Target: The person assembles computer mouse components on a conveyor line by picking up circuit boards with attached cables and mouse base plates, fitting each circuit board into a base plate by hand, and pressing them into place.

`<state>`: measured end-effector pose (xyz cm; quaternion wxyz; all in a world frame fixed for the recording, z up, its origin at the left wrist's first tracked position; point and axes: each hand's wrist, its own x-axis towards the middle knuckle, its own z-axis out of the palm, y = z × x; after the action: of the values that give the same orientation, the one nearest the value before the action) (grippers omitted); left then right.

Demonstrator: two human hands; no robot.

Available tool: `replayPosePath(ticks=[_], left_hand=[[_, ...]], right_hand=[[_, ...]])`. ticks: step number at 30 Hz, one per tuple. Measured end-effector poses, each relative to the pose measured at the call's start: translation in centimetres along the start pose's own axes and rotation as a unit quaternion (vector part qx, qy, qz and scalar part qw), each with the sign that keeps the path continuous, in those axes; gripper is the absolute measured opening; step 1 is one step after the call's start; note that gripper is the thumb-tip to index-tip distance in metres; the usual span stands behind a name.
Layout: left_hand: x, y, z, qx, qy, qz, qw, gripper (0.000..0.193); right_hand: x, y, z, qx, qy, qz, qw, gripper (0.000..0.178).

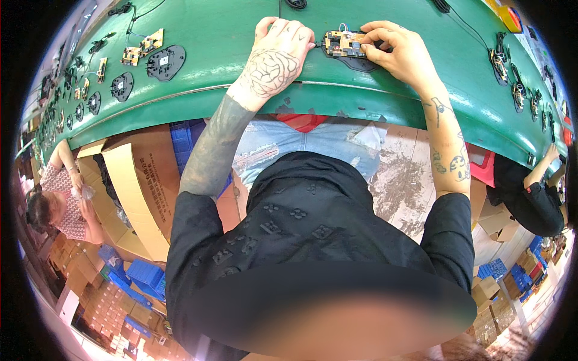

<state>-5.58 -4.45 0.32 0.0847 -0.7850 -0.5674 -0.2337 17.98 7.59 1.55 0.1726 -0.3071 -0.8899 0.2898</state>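
Observation:
At the near edge of the green bench, a tan circuit board point(344, 44) with dark components and small coloured wires lies on a black plastic base plate point(360, 64), shaped like the bottom of a computer mouse. My right hand point(397, 53) pinches the board's right side between thumb and fingers. Left of the board, my left hand point(278, 55) is closed, its fingers curled around a black cable point(280, 8) that runs away from me across the bench. The cable's other end shows between my left thumb and the board. The inside of my left hand is hidden.
More base plates point(165, 62) and boards with cables point(142, 48) sit along the green bench point(223, 36) on the left; cabled units point(498, 59) line the right. Co-workers point(67, 201) are at both sides. An open cardboard box point(135, 186) and blue crates point(146, 277) stand below.

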Motion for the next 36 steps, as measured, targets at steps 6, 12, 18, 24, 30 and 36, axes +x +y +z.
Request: replayPosePath(ticks=[6,12,18,24,30,36], left_hand=[[0.3,-0.3,0.5,-0.013,-0.002,0.015,1.0,0.012],[0.7,0.5,0.8,-0.008,0.007,0.02,1.0,0.013],[1.2,1.5,0.8,-0.007,-0.014,-0.009,1.0,0.012],[1.9,2.6,0.6,0.055,-0.038,-0.014,0.998,0.009],[2.4,2.2,0.9,0.05,-0.032,-0.015,0.998,0.01],[0.6,1.4,-0.3,-0.049,0.114,-0.058,0.991,0.015]], right_hand=[[-0.8,0.0,0.2,0.038,0.027,0.005,0.999,0.017],[-0.7,0.1,-0.2,0.034,0.021,0.016,0.999,0.016],[-1.0,0.4,-0.5,0.047,0.022,0.024,0.998,0.015],[-0.9,0.6,-1.0,0.043,0.022,0.0,0.999,0.019],[-0.4,-1.0,-1.0,-0.105,0.142,-0.122,0.977,0.021],[-0.8,-4.0,0.8,-0.2,0.057,-0.171,0.963,0.023]])
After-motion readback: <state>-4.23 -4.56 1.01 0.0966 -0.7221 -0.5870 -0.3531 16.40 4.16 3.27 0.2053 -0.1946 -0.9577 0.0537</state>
